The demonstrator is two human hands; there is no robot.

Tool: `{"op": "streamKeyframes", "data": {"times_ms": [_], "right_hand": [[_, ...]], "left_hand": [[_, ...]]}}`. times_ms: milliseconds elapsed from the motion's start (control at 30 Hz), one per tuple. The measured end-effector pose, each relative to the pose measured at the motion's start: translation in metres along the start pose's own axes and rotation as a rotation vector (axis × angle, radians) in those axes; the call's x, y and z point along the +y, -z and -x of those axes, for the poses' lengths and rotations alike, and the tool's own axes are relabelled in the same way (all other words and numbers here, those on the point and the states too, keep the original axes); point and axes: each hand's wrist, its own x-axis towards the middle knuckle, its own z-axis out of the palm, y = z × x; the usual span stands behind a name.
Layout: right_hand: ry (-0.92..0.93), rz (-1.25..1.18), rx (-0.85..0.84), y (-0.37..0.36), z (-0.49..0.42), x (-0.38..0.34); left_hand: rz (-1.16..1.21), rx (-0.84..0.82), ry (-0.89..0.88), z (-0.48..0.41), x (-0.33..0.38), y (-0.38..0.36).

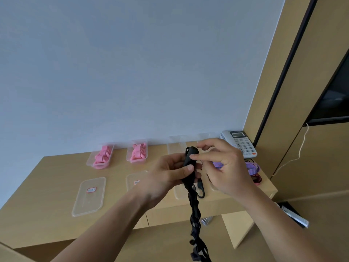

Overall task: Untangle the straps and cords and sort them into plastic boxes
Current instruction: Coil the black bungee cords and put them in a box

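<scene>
This looks like an office or a hotel-style room. A grey-white corded desk telephone with a keypad and small display (239, 143) stands at the far right corner of a light wood-laminate table (56, 186), which is set against a plain white wall (132, 63). To the right, matching tan wood panelling (273, 82) surrounds what seems to be a black wall-mounted screen (334, 97), and a thin white cord (302, 146) hangs below it.

Black strap (194, 210), pink straps (103, 156) in clear boxes (90, 160), purple striped strap (252, 168), white phone (239, 142), tan table (47, 178)
</scene>
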Motion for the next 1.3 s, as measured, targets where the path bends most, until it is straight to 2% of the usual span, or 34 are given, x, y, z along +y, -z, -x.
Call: {"op": "streamKeyframes", "data": {"times_ms": [133, 200, 267, 333, 433, 733, 933, 1100, 1233, 1300], "right_hand": [[-0.214, -0.226, -0.033, -0.006, -0.002, -0.012], [-0.354, -0.262, -0.057, -0.011, -0.005, -0.013], [-0.496, -0.263, -0.158, -0.013, -0.011, -0.01], [-0.571, -0.347, -0.254, -0.015, -0.016, -0.008], [-0.635, -0.475, -0.239, -0.018, -0.022, -0.01], [-0.599, -0.492, -0.096, -0.03, -0.025, -0.016], [-0.564, -0.495, -0.024, -0.036, -0.031, -0.011], [-0.498, -0.453, 0.052, -0.035, -0.033, -0.005], [-0.462, -0.364, 0.098, -0.041, -0.023, 0.0], [-0.426, -0.326, 0.118, -0.044, -0.015, 0.0]], "left_hand": [[-0.014, 0.027, 0.008, 0.0, -0.002, 0.004], [-0.003, 0.013, -0.004, 0.0, -0.001, 0.009], [0.015, 0.019, -0.028, 0.0, 0.001, 0.015], [0.022, 0.042, -0.042, 0.0, 0.001, 0.018], [0.029, 0.094, -0.035, 0.001, -0.004, 0.02], [-0.066, 0.088, 0.016, 0.009, -0.012, 0.032], [-0.22, 0.117, 0.055, 0.003, -0.024, 0.037], [-0.043, 0.17, 0.109, -0.002, -0.032, 0.029], [-0.025, 0.172, 0.172, -0.009, -0.032, 0.022], [0.057, 0.173, 0.195, -0.012, -0.031, 0.021]]}}
